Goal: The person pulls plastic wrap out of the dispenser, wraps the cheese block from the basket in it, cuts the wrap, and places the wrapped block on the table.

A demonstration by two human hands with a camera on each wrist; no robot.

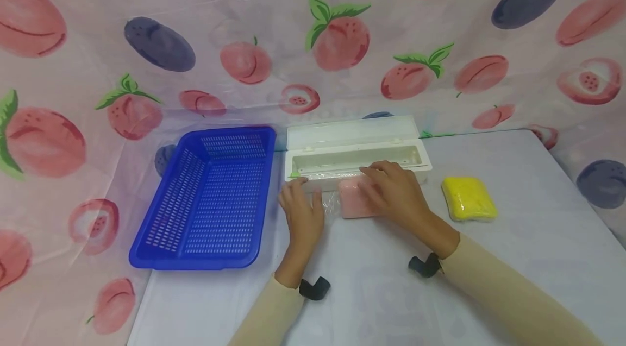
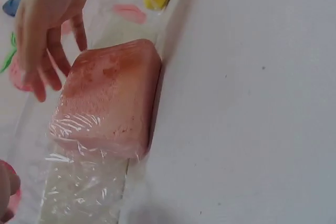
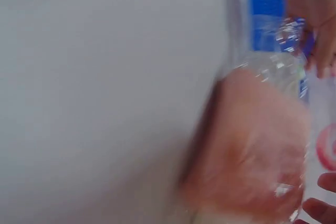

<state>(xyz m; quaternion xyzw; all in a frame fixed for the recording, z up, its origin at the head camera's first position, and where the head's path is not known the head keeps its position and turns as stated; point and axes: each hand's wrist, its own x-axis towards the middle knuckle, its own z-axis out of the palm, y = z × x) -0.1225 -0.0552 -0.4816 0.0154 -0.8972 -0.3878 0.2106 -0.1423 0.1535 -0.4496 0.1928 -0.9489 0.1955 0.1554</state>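
A pink block (image 1: 353, 198) in clear plastic wrap stands at the front of a long white box (image 1: 425, 160) with its lid raised. Loose wrap (image 2: 81, 192) spreads from the block's left end. My right hand (image 1: 393, 194) is over the block's right part, and the left wrist view shows its fingers apart, hanging beside the block. To the left, my left hand (image 1: 304, 218) has its fingertips at the box's front edge, thumb apart from the fingers, close to the wrap. In the right wrist view the block (image 3: 252, 145) is blurred.
A blue plastic basket (image 1: 266, 199) stands left of the white box. On the right lies a yellow block (image 1: 468, 198) in clear wrap. Behind the white table (image 1: 371, 291) hangs a fruit-printed cloth (image 1: 274, 25). A small green piece (image 1: 294, 175) shows at the box's left front corner.
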